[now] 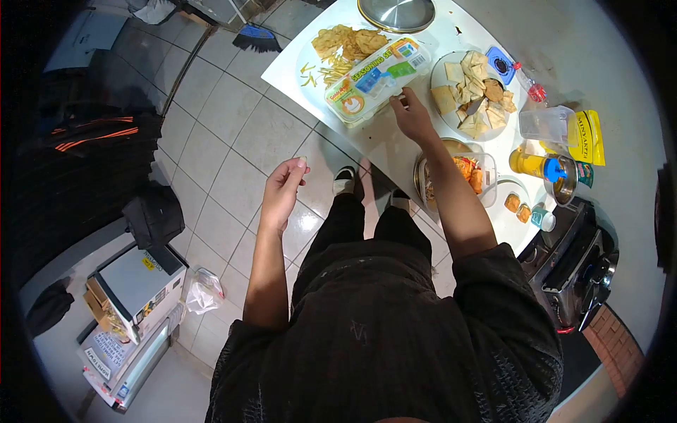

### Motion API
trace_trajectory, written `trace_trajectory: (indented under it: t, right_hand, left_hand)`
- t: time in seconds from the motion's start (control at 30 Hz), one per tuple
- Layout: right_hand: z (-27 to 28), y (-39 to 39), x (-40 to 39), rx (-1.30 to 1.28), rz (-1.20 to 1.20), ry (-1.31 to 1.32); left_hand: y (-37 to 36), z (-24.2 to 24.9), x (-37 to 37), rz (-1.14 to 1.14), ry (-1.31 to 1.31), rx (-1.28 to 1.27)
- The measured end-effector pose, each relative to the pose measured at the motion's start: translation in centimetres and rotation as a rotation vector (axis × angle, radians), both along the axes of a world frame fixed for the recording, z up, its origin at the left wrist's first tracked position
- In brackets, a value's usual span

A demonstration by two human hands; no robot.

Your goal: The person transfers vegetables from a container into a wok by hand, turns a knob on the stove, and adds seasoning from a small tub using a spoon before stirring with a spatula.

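Observation:
My left hand is raised over the tiled floor, left of the table. Its thumb and curled fingers are pressed together, with a tiny pale bit at the tips that is too small to name. Over the table, my right hand pinches at the near edge of a long printed pack marked "SEASONING". What its fingertips hold, if anything, I cannot make out. Beyond the pack lie flat brown crisp pieces and thin yellow strips. A plate of folded pastry pieces stands right of my right hand.
The white table also bears a metal lid, a plastic tub with orange food, a yellow bottle and a clear container. A stove adjoins it. Boxes and a blue broom are at left.

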State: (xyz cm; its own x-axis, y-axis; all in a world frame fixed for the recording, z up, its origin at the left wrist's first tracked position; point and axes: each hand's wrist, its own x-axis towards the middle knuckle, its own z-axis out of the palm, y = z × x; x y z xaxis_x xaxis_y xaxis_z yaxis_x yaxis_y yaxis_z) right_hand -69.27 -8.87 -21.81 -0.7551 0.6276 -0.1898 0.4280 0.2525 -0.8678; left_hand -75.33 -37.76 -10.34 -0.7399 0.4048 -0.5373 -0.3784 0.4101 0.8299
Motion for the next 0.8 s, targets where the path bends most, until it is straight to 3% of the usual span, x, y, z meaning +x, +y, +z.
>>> trace_trajectory:
  t: [0.27,0.43,0.53,0.63,0.8]
  right_hand:
    - [-0.6,0.6,5.4,-0.182,0.051,-0.050]
    - [5.0,-0.5,9.5,-0.264,-0.012,-0.167]
    - [7.1,-0.5,10.9,-0.366,-0.117,-0.018]
    - [9.7,-0.7,11.8,-0.356,-0.029,0.094]
    - [13.1,-2.4,13.1,-0.284,0.144,0.254]
  left_hand:
    - [0.5,0.0,0.4,-0.025,-0.003,0.005]
    - [2.5,0.4,1.5,-0.049,-0.008,0.029]
    - [4.5,1.1,2.6,-0.125,-0.008,0.075]
    - [6.6,1.7,4.4,-0.221,0.049,0.136]
    - [9.9,4.2,8.4,-0.187,0.059,0.227]
